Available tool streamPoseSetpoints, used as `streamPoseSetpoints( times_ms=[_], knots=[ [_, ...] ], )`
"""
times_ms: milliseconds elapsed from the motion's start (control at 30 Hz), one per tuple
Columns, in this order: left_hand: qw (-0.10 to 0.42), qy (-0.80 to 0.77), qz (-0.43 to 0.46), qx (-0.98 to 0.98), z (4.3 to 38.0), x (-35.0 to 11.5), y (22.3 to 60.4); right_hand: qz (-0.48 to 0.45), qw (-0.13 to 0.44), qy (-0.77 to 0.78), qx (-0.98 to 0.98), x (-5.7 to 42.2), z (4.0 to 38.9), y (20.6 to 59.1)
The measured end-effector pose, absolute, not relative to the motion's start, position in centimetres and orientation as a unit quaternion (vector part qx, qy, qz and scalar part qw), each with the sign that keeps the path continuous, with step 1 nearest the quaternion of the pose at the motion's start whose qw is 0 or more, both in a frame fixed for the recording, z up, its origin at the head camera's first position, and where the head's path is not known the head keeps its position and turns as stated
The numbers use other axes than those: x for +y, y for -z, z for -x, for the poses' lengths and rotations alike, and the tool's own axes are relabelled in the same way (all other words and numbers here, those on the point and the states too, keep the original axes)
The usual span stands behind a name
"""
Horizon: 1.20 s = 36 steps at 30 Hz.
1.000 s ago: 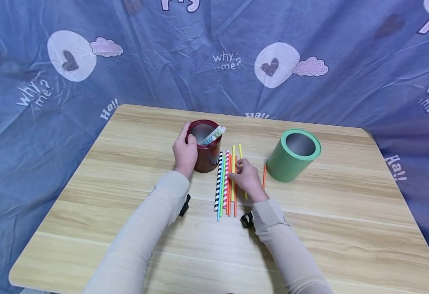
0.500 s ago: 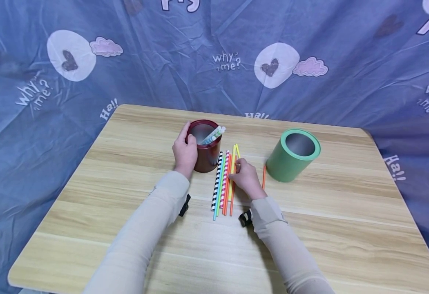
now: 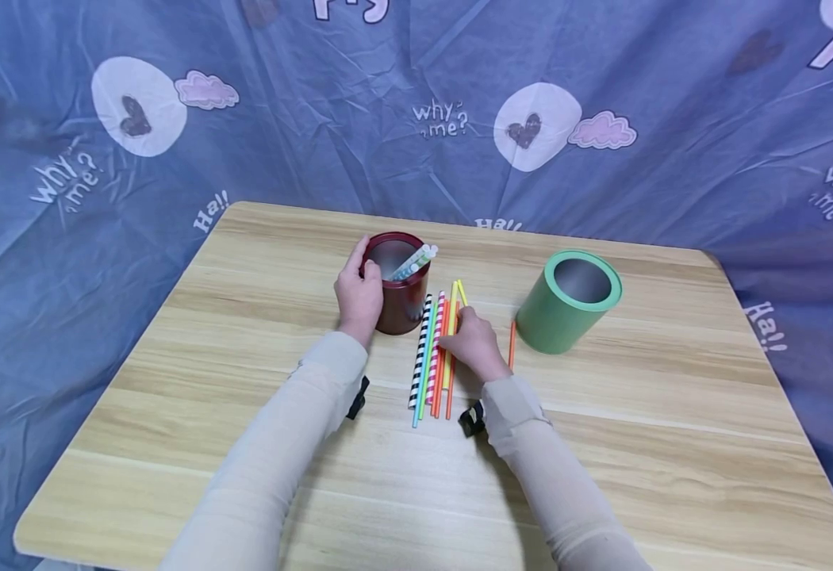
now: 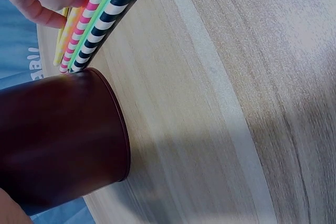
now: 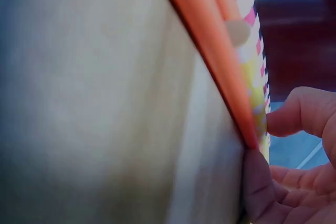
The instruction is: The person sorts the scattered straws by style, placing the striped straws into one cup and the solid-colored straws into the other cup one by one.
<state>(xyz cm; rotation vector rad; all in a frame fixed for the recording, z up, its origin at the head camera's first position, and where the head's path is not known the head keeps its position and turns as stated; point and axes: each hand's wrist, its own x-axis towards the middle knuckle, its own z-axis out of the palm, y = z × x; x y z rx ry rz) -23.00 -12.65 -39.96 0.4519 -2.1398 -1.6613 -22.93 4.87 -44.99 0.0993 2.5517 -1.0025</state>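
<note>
My left hand [image 3: 358,297] holds the left side of a dark red canister [image 3: 404,308], which stands upright. Several pale patterned straws [image 3: 413,262] lean out over its rim. Just right of the canister, a row of straws lies on the table: a black-and-white striped straw [image 3: 420,361], a blue straw [image 3: 416,412], a green one, a pink-and-white striped straw [image 3: 431,377], orange straws [image 3: 449,400] and yellow straws [image 3: 462,292]. My right hand [image 3: 475,345] pinches at the row's right side. The right wrist view has its thumb [image 5: 289,119] over the yellow straw and a finger [image 5: 257,184] against an orange one.
An upright green canister [image 3: 562,313] stands farther right. One orange straw [image 3: 512,345] lies alone beside it. Under everything is a wooden table [image 3: 195,373], with a blue printed cloth [image 3: 359,119] hanging behind.
The thin yellow straw has shifted left against the row, and the row's near ends have swung slightly left. My right hand has edged left over the straws. The left hand stays on the canister.
</note>
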Motion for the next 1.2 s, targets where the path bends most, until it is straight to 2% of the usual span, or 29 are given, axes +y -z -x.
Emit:
streamPoseSetpoints(
  times_ms=[633,1000,1200],
  knots=[
    [0.183,0.601,-0.168,-0.760,23.0,-12.7,39.8,-0.052,0.240,0.314,0.917,3.9,23.4,44.0],
    [0.182,0.602,-0.167,-0.760,22.9,-12.7,39.9,-0.038,0.223,0.266,0.937,3.5,23.5,44.5],
    [0.185,0.602,-0.167,-0.759,23.0,-12.7,39.9,-0.048,0.233,0.271,0.933,3.6,23.6,44.3]
  ],
)
